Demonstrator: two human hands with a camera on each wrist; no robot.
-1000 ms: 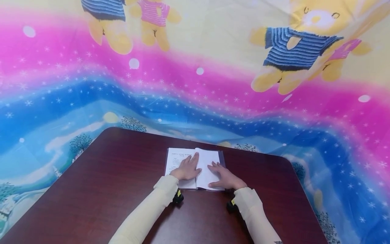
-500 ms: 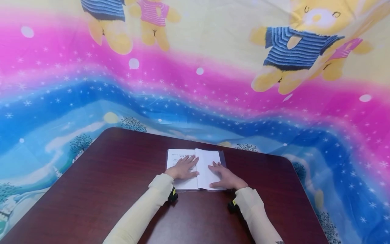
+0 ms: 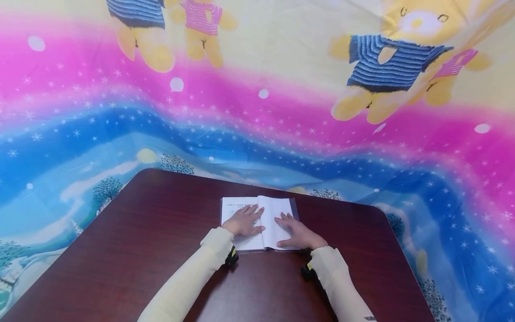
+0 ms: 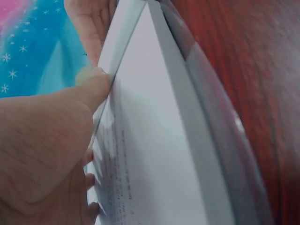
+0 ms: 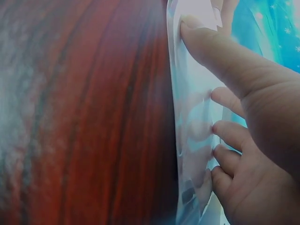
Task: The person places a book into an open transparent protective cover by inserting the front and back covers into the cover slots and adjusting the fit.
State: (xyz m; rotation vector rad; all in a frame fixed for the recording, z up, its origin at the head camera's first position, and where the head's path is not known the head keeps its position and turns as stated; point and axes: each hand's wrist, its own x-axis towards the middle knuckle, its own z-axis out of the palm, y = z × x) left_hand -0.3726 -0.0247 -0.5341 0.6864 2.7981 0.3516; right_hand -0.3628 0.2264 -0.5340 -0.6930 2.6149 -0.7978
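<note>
An open book (image 3: 277, 203) with a clear plastic cover lies flat near the middle of the table. Its left page (image 4: 154, 126) carries printed text, while the right page (image 3: 275, 228) looks blank. My left hand (image 3: 243, 221) rests on the left page, fingers spread, with its thumb (image 4: 96, 86) lying close to the centre fold. Over on the right page, my right hand (image 3: 299, 233) rests with fingers outstretched; its thumb (image 5: 211, 47) and fingertips touch the page surface. Neither hand grips anything.
The dark red wooden table (image 3: 153, 241) has rounded far corners. Right behind it hangs a colourful curtain (image 3: 257, 112) printed with bears and snowflakes. A black wrist device (image 3: 232, 256) sits under the left sleeve, another device (image 3: 307, 271) under the right.
My left hand has shifted from near the fold leftward and then slightly back right, its fingers now more spread over the left page. My right hand stays almost in place.
</note>
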